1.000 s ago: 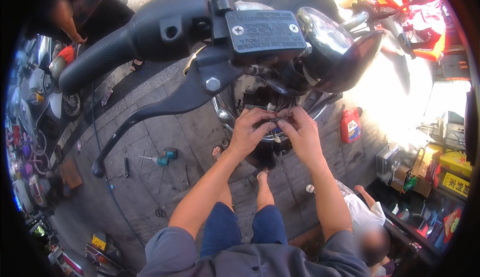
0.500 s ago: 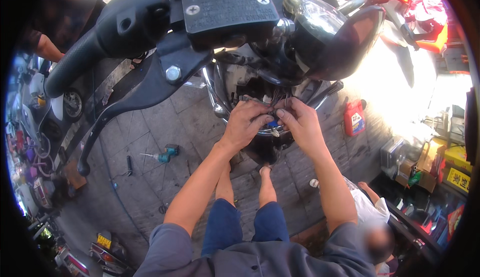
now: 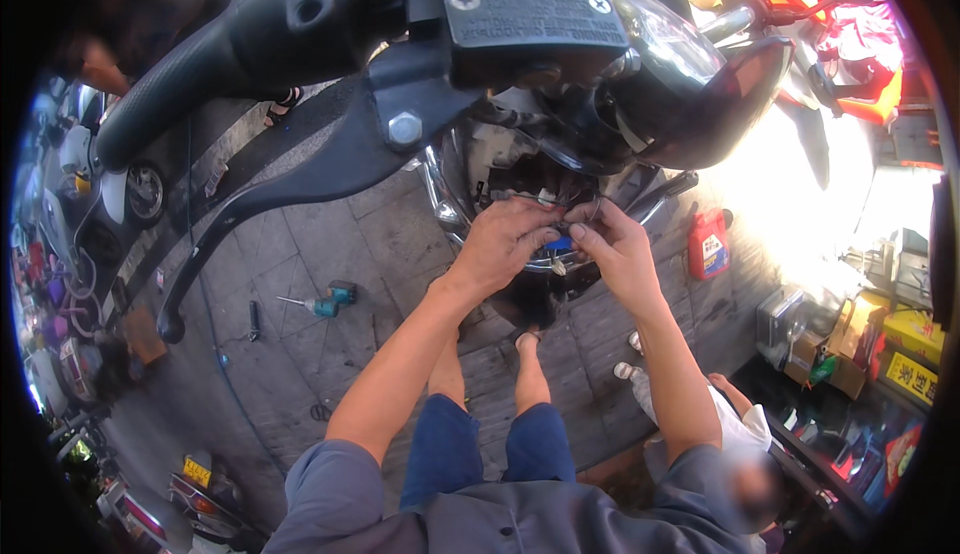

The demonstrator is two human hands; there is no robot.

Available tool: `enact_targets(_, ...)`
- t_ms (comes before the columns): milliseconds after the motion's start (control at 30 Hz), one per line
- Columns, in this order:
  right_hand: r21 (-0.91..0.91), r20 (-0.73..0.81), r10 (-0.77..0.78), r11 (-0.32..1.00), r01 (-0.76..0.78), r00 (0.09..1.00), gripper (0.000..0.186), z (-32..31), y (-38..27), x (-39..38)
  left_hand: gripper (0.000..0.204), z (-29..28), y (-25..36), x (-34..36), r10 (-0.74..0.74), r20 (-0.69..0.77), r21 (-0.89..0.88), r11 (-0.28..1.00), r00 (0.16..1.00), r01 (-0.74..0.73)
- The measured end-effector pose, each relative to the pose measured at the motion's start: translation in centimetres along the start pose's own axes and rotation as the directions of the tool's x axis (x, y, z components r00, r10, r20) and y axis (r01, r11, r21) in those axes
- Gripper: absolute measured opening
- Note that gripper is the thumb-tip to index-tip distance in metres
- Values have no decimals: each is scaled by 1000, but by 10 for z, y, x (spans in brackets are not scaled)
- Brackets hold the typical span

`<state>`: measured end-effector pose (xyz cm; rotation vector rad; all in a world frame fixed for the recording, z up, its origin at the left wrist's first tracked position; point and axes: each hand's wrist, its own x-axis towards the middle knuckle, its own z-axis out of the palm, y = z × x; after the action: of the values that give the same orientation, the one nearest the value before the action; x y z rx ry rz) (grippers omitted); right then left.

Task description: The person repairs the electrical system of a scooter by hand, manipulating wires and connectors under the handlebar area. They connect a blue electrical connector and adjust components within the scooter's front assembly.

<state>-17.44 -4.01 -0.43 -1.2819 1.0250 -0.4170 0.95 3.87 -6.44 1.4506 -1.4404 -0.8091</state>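
Head view, hands (image 3: 508, 244) pinching thin wires (image 3: 597, 210), chrome bar (image 3: 440, 196) bordering left, wide paving (image 3: 300, 246) beyond, black lever (image 3: 300, 186) above

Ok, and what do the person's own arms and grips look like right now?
The left sleeve and right sleeve are short, plain, dark grey fabric, with no marking visible. Below them, the left forearm and right forearm are bare. The left grip and right grip are ungloved; neither wrist shows a watch.

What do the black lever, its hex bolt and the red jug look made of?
The black lever: probably painted metal, satin, a pale fleck toward its tip. The hex bolt: likely plated steel, silvery and shiny. The red jug: perhaps smooth plastic, evenly coloured.
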Motion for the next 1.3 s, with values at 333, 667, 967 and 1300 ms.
enact_targets(333, -240, 8, -213, 948, 208, 977, 13, 1, -5, 1, 27, -1, 2, 3, 45, 39, 22, 999, 998, -45)
enact_targets(667, -114, 20, -73, 991, 74, 997, 16, -1, -7, 4, 23, 10, -4, -8, -13, -153, -124, 992, 988, -6)
enact_targets(967, -280, 20, -189, 941, 187, 982, 15, -3, 7, 5, 17, 17, -3, -5, -54, -205, -207, 978, 977, 10)
enact_targets(1300, -189, -47, -143, 973, 132, 989, 19, 8, 11, 10, 16, 28, 6, -12, -370, -185, -587, 785, 910, 200)
